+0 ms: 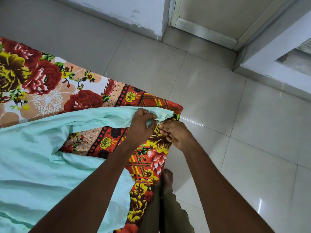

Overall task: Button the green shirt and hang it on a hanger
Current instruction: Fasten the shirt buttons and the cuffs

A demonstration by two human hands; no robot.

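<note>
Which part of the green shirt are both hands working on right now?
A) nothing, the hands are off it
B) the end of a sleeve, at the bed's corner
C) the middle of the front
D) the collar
B: the left hand and right hand pinch the sleeve end of the green shirt, near the corner of the floral bedsheet.

Both bare forearms reach forward, converging. Left hand (140, 126) — knuckles up, fingers curled, pinching the green shirt (50, 148). Right hand (175, 134) just beside it — fingertips bunched, nipping the same cloth edge. One bare foot (167, 176) below the hands.
</note>
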